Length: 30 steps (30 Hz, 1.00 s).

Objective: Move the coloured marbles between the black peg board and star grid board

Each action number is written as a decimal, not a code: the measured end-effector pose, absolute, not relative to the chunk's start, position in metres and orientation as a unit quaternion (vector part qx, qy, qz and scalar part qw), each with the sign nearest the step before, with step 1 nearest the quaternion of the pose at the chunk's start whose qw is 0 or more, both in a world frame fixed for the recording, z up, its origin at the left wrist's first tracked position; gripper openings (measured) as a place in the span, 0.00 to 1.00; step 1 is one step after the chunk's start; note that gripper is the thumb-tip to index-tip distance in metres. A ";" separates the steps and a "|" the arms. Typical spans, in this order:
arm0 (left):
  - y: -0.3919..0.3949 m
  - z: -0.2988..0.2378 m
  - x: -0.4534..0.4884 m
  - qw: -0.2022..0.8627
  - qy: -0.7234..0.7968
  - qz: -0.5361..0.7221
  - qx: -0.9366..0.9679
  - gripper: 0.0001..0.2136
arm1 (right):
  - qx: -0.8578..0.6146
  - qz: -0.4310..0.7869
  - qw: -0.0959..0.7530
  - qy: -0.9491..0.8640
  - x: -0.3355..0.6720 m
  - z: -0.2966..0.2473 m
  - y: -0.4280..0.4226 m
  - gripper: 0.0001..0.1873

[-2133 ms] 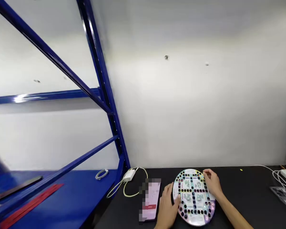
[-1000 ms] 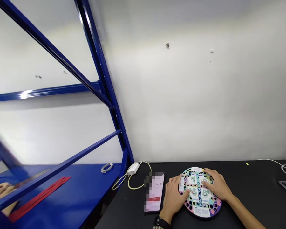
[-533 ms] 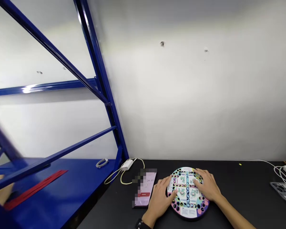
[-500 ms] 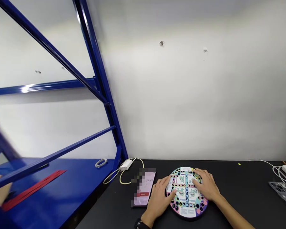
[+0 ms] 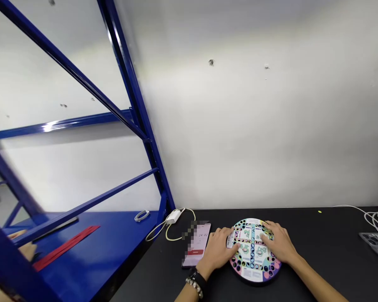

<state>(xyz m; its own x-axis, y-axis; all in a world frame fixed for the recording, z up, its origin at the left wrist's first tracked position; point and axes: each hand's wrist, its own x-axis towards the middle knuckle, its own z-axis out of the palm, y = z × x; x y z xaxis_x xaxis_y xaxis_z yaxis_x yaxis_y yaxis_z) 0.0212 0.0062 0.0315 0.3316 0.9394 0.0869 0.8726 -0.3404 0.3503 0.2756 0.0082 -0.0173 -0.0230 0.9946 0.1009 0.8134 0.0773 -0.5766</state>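
Observation:
A round printed board game (image 5: 253,268) with rows of black holes and a coloured cross pattern lies on the black tabletop. My left hand (image 5: 219,247) rests flat on its left side, and my right hand (image 5: 279,242) lies flat on its right side, with the fingers spread on both. Neither hand grips anything I can see. Just left of the board lies a phone (image 5: 197,247) with a pink screen, partly pixelated, close to my left hand. A dark strap and a beaded bracelet circle my left wrist.
A blue steel shelf rack (image 5: 126,92) stands at the left, its shelf (image 5: 113,235) holding a red strip (image 5: 66,247) and a cable loop (image 5: 141,216). A white charger (image 5: 174,217) sits on the tabletop's back edge. White cables and a grey perforated tray (image 5: 374,241) lie far right.
Since the earliest frame, both hands have moved from the board's edges onto its top. The board has turned slightly, and the whole view has shifted as my head moved.

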 end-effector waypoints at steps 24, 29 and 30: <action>0.010 0.038 0.022 0.172 0.483 0.444 0.735 0.18 | -0.540 0.423 0.511 -0.517 0.286 0.014 0.006 0.20; 0.018 0.030 0.017 0.177 0.492 0.465 0.714 0.18 | -0.515 0.382 0.654 -0.402 0.310 0.050 -0.005 0.21; 0.019 0.029 0.016 0.171 0.505 0.447 0.719 0.17 | -0.524 0.324 0.682 -0.394 0.316 0.054 -0.007 0.20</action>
<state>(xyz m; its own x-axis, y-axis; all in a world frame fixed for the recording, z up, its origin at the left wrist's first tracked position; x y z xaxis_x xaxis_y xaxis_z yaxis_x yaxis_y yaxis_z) 0.0160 0.0185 0.0286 0.0909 0.8779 0.4701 0.5727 -0.4323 0.6965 0.3161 -0.0068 0.0538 0.4791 0.8551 0.1980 -0.0298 0.2413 -0.9700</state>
